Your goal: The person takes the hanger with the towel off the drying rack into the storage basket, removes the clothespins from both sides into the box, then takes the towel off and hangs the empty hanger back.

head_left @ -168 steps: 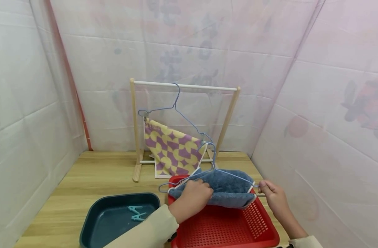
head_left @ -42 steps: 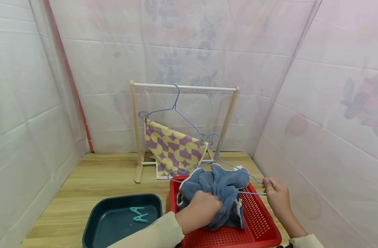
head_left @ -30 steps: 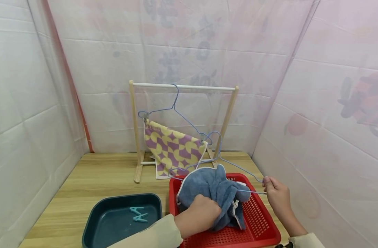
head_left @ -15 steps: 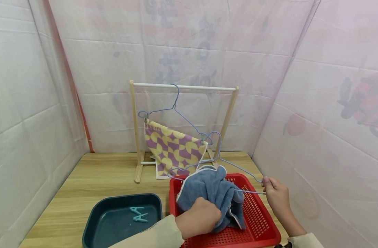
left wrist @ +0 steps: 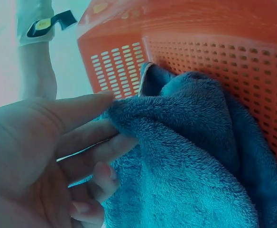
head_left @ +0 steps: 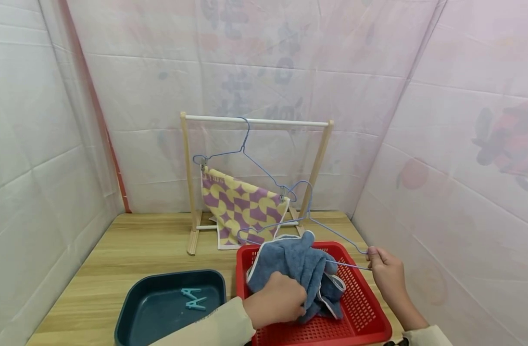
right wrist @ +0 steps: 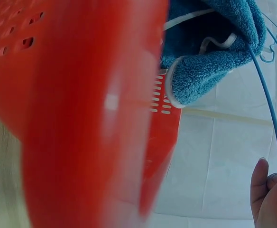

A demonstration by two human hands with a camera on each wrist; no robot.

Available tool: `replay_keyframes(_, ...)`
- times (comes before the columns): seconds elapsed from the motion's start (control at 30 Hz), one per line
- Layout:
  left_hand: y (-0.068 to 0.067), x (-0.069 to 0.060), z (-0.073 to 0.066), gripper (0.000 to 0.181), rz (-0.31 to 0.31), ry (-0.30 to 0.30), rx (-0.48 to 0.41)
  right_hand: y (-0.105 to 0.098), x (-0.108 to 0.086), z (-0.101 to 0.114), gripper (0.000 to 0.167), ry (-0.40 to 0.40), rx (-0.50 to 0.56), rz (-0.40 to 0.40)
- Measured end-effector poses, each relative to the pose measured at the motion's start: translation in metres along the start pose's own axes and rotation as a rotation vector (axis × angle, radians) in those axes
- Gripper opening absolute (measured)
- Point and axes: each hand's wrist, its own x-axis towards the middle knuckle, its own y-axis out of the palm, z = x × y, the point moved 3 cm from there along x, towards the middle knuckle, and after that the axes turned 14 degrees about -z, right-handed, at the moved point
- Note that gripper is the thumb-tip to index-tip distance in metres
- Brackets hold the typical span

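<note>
Blue and rumpled, the towel [head_left: 290,262] hangs in loose folds over and down into the red basket [head_left: 357,294], which sits along the right edge of the tabletop [head_left: 91,269]. The left hand [head_left: 278,295] pinches a fold of it between thumb and fingers, as the left wrist view shows plainly, the last two fingers curled in below. The right hand [head_left: 386,269], just outside the basket's right rim, grips the end of a blue wire hanger [head_left: 309,217] between thumb and bent fingers. The hanger tilts above the basket, hook up, and its lower bar runs into the towel's folds.

Behind, near the tabletop's far edge, stands a wooden rack [head_left: 281,122] with a white top bar. A second hanger [head_left: 243,150] is hooked on that bar and slopes down to the right; metal clips [head_left: 282,193] at its two ends hold a purple and yellow cloth [head_left: 246,206]. The held hanger's hook overlaps the right-hand clip in the head view; whether they touch cannot be told. Its left loop lies across the lower part of the cloth, as seen from above.

Toward the tabletop's near left corner, just beside the basket, is a dark tray [head_left: 149,307] with two teal pegs [head_left: 196,303] in its right half. Pale sheets [head_left: 264,72] close in the back and both sides. In the right wrist view the basket's rim, blurred, blocks much of the scene.
</note>
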Motion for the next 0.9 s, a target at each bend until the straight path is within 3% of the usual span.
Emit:
replay_keyframes(0.13,-0.008,0.007,0.011,0.034,-0.087,-0.068,-0.037,-0.001,0.000,0.001,0.033,-0.005,-0.003,0.000)
replay_keyframes(0.27,-0.015,0.016,0.025,0.025,-0.197,-0.102,0.013,-0.002,0.000,0.001,0.034,-0.006,-0.006,0.002)
replay_keyframes(0.37,-0.017,0.022,0.034,0.017,-0.246,-0.118,0.060,-0.002,0.000,0.001,0.034,-0.005,-0.009,0.007)
replay_keyframes(0.57,-0.018,0.033,0.045,0.017,-0.265,-0.168,0.087,-0.003,-0.001,0.003,0.035,0.007,-0.009,0.012)
replay_keyframes(0.8,-0.014,0.044,0.049,0.026,-0.309,-0.193,0.114,-0.003,-0.002,0.004,0.035,-0.003,-0.020,0.018)
replay_keyframes(0.9,-0.013,0.046,0.050,0.029,-0.297,-0.199,0.100,-0.003,-0.002,0.004,0.035,-0.003,-0.015,0.022)
